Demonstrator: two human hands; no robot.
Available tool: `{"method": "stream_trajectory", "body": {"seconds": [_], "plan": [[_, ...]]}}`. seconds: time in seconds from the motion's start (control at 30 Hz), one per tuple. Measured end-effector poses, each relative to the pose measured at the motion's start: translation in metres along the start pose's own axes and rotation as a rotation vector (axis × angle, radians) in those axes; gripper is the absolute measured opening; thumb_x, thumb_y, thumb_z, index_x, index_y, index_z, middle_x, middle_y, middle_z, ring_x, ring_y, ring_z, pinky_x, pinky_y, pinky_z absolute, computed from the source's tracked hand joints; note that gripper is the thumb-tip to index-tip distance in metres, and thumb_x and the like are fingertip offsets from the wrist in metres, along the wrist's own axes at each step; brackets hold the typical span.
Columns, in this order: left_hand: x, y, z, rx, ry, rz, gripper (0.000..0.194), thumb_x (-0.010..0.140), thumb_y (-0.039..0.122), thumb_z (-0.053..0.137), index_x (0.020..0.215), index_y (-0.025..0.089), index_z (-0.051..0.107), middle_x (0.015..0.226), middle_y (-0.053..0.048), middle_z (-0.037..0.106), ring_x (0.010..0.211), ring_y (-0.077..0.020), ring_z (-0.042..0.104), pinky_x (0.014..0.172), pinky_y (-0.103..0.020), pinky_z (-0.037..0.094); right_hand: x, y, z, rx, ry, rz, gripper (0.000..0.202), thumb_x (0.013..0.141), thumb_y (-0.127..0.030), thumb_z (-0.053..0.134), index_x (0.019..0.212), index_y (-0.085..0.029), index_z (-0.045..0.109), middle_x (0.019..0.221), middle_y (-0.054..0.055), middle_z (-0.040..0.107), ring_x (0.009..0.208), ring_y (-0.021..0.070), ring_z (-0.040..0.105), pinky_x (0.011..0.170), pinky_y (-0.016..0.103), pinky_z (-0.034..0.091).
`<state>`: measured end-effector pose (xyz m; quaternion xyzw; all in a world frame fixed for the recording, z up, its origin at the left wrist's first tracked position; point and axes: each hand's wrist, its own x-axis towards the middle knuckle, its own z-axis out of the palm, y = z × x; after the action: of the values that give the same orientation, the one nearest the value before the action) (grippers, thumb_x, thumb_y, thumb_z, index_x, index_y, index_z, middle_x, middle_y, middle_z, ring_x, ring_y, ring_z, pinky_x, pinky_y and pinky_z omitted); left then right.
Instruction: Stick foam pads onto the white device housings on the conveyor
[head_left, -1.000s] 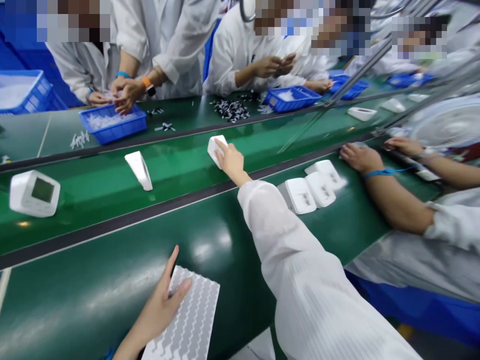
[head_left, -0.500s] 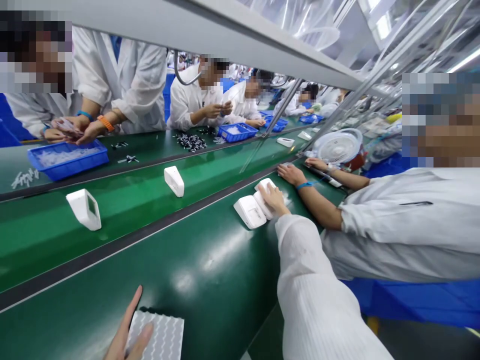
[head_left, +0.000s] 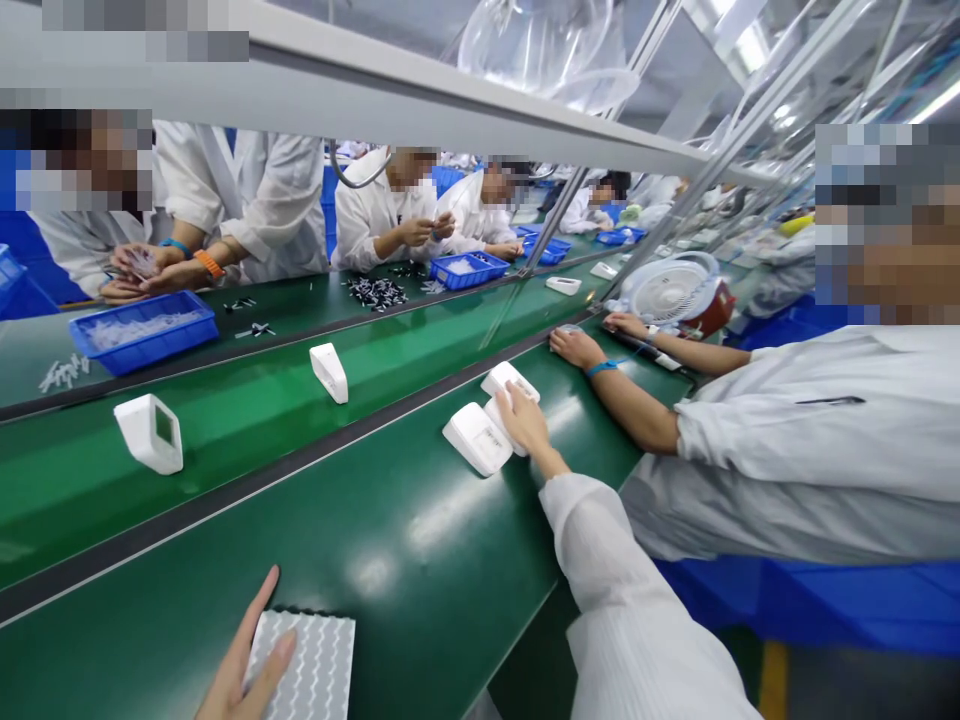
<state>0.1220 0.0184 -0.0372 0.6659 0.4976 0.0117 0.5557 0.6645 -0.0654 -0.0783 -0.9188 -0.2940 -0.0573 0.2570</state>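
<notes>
My left hand (head_left: 251, 665) holds the patterned pad (head_left: 319, 665), thumb on top, index finger extended beyond it. My right hand (head_left: 528, 424) touches the middle of three white devices (head_left: 474, 440) grouped on the near tabletop (head_left: 360, 520); I cannot tell whether its fingers pinch. Open surface separates the hands, bounded by the dark rail (head_left: 225, 482). Across the belt (head_left: 255, 410), a blue basket (head_left: 154, 352) contains clear plastic pieces (head_left: 139, 330).

Grn conveyor belt (head_left: 247, 410), wht plastic housings (head_left: 477, 440) on & near belt, blu basket (head_left: 161, 350) beyond, gry/wht wavy-striped sheet (head_left: 319, 665) nearside.
</notes>
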Motion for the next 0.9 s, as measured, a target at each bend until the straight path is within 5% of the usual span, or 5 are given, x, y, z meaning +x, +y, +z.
{"method": "stream_trajectory", "body": {"seconds": [0.13,0.3,0.57,0.73,0.9], "plan": [[0.004,0.009,0.001,-0.022,-0.034,0.097,0.085,0.099,0.078,0.035,0.171,0.034,0.021,0.179,-0.003,0.017,0.163,-0.0381,0.015,0.127,-0.059,0.03,-0.061,-0.046,0.014,0.047,-0.013,-0.058,0.055,0.113,-0.044,0.029,0.154,-0.014,0.051,0.157,0.019,0.054,0.151,0.0327,0.046,0.127,0.058,0.031],[0.0,0.009,0.01,-0.083,-0.094,0.156,0.086,0.095,0.073,0.053,0.168,0.031,0.034,0.174,-0.007,0.034,0.161,-0.0397,0.022,0.126,-0.056,0.034,-0.165,-0.124,0.033,0.095,-0.005,-0.127,0.07,0.109,-0.057,0.028,0.16,-0.012,0.043,0.162,0.023,0.046,0.153,0.04,0.041,0.126,0.065,0.031],[-0.052,-0.063,-0.007,-0.224,0.116,0.06,0.1,0.091,0.07,0.064,0.171,0.024,0.025,0.172,-0.009,0.039,0.161,-0.0379,0.023,0.13,-0.051,0.028,-0.343,-0.211,0.005,0.299,-0.341,-0.405,0.086,0.107,-0.052,0.048,0.172,-0.024,-0.002,0.179,0.015,0.001,0.165,0.0376,0.009,0.128,0.065,0.031],[-0.086,-0.08,-0.041,-0.245,0.209,-0.022,0.099,0.089,0.069,0.066,0.169,0.025,0.03,0.174,-0.01,0.034,0.162,-0.0373,0.022,0.132,-0.05,0.023,-0.353,-0.219,-0.002,0.287,-0.447,-0.655,0.083,0.108,-0.04,0.051,0.171,-0.03,-0.001,0.179,0.011,0.002,0.166,0.0365,0.0,0.13,0.066,0.023],[-0.093,-0.084,-0.038,-0.317,0.215,-0.023,0.1,0.091,0.073,0.062,0.169,0.021,0.029,0.171,-0.015,0.039,0.159,-0.0383,0.033,0.132,-0.052,0.023,-0.346,-0.238,0.018,0.211,-0.367,-0.762,0.077,0.109,-0.025,0.041,0.171,-0.026,-0.004,0.179,0.012,-0.003,0.166,0.0371,-0.003,0.13,0.067,0.021]]}}
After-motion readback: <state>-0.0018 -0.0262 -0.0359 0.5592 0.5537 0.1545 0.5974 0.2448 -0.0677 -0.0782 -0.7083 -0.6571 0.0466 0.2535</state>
